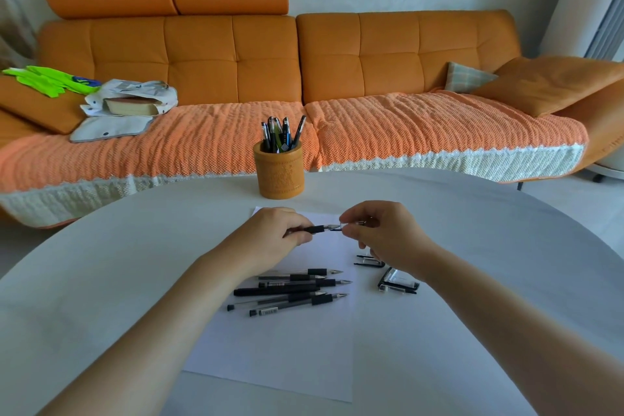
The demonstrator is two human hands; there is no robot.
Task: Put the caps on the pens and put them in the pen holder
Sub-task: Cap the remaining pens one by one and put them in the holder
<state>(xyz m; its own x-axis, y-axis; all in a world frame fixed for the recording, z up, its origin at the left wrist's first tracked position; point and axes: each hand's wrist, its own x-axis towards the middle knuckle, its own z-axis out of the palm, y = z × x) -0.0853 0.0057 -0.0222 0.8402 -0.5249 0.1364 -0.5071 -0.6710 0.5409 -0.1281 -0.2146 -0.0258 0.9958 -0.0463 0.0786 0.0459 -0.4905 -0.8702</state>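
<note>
My left hand (278,228) grips a black pen (315,229) with its tip pointing right. My right hand (381,230) pinches a clear cap (351,224) right at that tip; whether tip and cap touch is hard to tell. Both hands hover over a white sheet of paper (287,344). Several uncapped black pens (290,290) lie in a loose pile on the sheet below my hands. Loose caps (398,282) lie to the right of the pile, partly hidden by my right wrist. The orange pen holder (279,176) stands beyond my hands with several pens in it.
The round white table (101,280) carries everything. Behind it runs an orange sofa (270,57) with a woven cover. A white bag with a book (130,105) and green cloth (50,79) lie on its left end.
</note>
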